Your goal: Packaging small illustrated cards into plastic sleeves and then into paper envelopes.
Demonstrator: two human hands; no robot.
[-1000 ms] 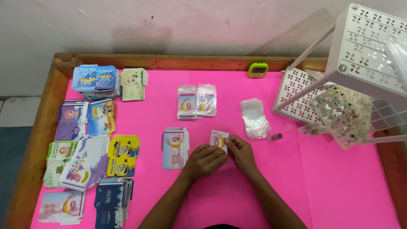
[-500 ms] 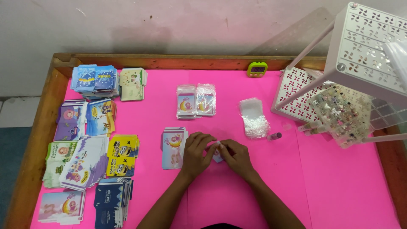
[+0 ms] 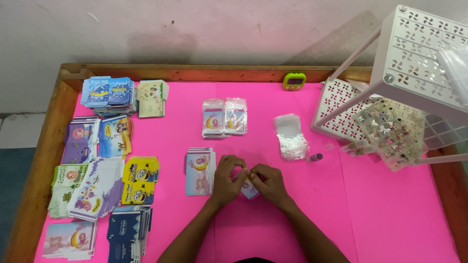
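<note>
Both hands meet at the middle of the pink bench (image 3: pixel 380 214): the left hand (image 3: pixel 227 179) and right hand (image 3: pixel 269 184) pinch a small card (image 3: pixel 250 190) between their fingertips, pressed together over it. Just left lies a card stack (image 3: pixel 199 171); beyond, clear sleeves (image 3: pixel 290 136).
</note>
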